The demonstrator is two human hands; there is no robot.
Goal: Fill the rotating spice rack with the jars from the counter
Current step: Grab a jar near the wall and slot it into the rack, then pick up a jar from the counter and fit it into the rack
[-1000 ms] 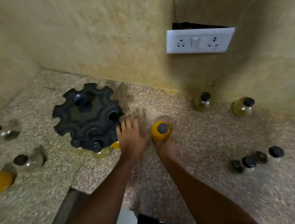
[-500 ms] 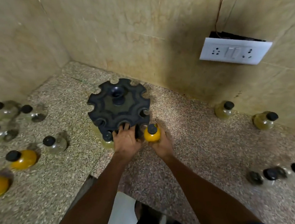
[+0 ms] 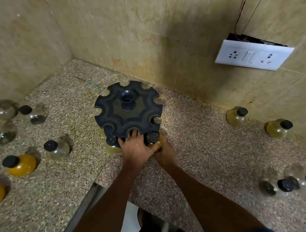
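Gripping differs by hand: the left hand (image 3: 135,150) rests on the near edge of the rack (image 3: 128,109), fingers fairly straight and reaching into a front notch, holding nothing that I can see. The right hand (image 3: 163,151) curls round a yellow jar (image 3: 153,140), whose black cap sits just under the rack's front-right rim, touching or nearly touching a notch there.

Left to right: loose jars stand on the counter (image 3: 196,140) at far left, among them an orange jar (image 3: 21,163) and a clear jar (image 3: 57,149). Next comes the rack near the corner, most of its top notches open; a pale jar (image 3: 112,143) already hangs at its front-left, just beside the left hand. To the right, two yellowish jars (image 3: 237,116) stand by the wall, and a cluster of dark-capped jars (image 3: 285,185) sits near the front edge.

The step in hand looks like seating the yellow jar in a notch. To do it well, the left hand should brace the rack so it neither spins nor tips while the right slides the jar's neck level into the slot until the cap catches above the rim. Whether the neck is already in cannot be told from here. Letting go early risks the jar dropping.
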